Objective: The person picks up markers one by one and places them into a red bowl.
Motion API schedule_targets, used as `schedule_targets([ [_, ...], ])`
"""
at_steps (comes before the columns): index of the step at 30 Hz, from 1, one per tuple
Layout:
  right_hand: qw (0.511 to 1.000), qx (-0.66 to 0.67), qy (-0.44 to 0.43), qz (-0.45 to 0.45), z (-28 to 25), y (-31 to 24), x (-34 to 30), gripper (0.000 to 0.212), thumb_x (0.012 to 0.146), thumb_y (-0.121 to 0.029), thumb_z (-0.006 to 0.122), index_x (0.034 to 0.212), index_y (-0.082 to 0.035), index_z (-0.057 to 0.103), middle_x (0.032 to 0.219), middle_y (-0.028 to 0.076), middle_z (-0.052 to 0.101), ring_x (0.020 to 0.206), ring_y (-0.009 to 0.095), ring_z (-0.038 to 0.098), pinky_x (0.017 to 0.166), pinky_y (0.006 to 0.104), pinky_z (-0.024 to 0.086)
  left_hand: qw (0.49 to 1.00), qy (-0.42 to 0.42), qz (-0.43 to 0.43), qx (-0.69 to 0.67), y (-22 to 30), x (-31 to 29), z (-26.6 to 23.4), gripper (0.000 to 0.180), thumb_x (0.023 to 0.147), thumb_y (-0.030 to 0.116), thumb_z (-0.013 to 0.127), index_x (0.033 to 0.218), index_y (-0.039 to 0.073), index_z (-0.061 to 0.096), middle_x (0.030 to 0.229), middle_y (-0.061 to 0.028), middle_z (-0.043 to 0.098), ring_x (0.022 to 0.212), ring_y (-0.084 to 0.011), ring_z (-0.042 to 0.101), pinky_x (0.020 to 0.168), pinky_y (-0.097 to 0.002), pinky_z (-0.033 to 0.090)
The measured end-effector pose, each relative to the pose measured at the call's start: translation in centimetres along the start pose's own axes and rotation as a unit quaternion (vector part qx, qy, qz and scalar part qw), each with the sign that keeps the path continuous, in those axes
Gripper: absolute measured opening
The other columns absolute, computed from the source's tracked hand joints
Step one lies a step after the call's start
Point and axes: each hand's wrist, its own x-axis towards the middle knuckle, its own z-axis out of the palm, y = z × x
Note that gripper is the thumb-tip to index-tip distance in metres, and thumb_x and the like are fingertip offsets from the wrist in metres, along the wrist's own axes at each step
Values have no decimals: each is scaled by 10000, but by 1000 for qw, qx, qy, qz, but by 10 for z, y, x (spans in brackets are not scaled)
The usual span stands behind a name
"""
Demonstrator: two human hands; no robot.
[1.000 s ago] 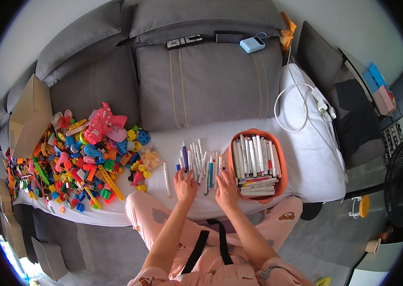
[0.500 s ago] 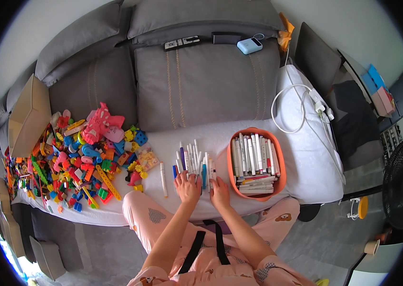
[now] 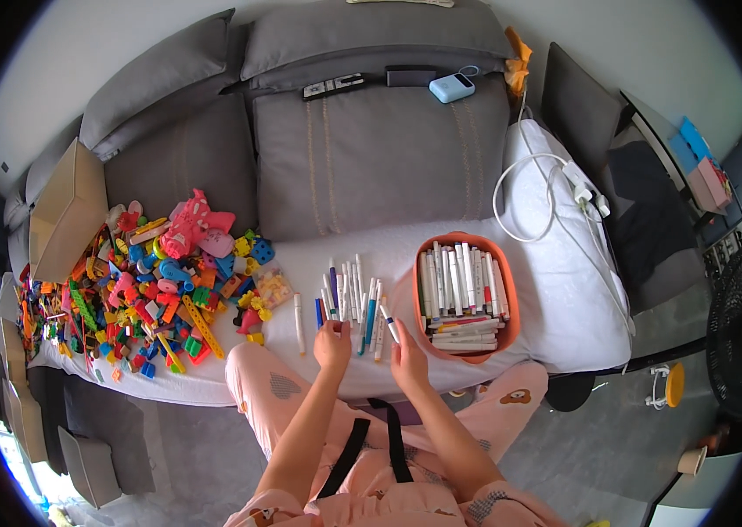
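Observation:
My right hand (image 3: pixel 410 358) is closed round a white marker with a dark blue band (image 3: pixel 389 323), its tip end tilted up, left of the basket. Beside it my left hand (image 3: pixel 332 346) has its fingers curled together at the near end of the loose markers (image 3: pixel 350 288); whether it pinches one is hidden. These mostly white markers lie side by side on the white sofa cover, with a teal marker (image 3: pixel 368 327) and purple and blue ones among them. An orange basket (image 3: pixel 516 327) full of white markers stands to the right. One white marker (image 3: pixel 299 323) lies apart on the left.
A wide heap of colourful toy blocks (image 3: pixel 156 294) covers the left of the sofa, a beige box (image 3: pixel 68 211) behind it. Grey cushions (image 3: pixel 380 162) line the back, holding a remote (image 3: pixel 333 86) and a light blue device (image 3: pixel 452 87). A white cable (image 3: pixel 500 198) loops at right.
My right hand has lifted a marker out of the row and drawn it up beside the basket. My left hand has pulled back slightly left, its fingers now curled.

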Motion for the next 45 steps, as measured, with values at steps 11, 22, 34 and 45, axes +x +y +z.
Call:
schedule_targets([
  [11, 970, -205, 115, -58, -125, 57, 8, 298, 631, 40, 631, 883, -116, 665, 933, 41, 637, 957, 292, 537, 886, 467, 384, 930, -32, 332, -152, 142, -31, 23, 156, 732, 154, 720, 856, 72, 671, 806, -71, 653, 766, -278, 584, 712, -390, 456],
  [22, 998, 21, -13, -65, -49, 13, -9, 242, 700, 58, 577, 911, -52, 620, 838, 148, 603, 733, 321, 608, 624, 370, 492, 972, 11, 235, -19, 46, -30, 27, 311, 757, 88, 656, 1060, 132, 605, 1044, -107, 546, 922, -311, 527, 782, -414, 443],
  [34, 974, -153, -166, 16, 43, 26, -18, 386, 757, -137, 631, 1137, -120, 566, 935, 148, 554, 782, 359, 597, 682, 436, 499, 984, -149, 97, -26, 5, -21, 1, 289, 800, 173, 625, 1074, 108, 562, 919, -199, 622, 841, -395, 604, 729, -457, 491],
  [45, 998, -55, 12, -29, -24, 2, -15, 369, 779, -24, 590, 1142, -50, 530, 931, 146, 582, 828, 339, 582, 712, 423, 482, 999, 30, 35, -19, 5, -20, -13, 164, 871, 135, 556, 1015, 62, 582, 835, -155, 646, 797, -364, 602, 682, -450, 471],
])
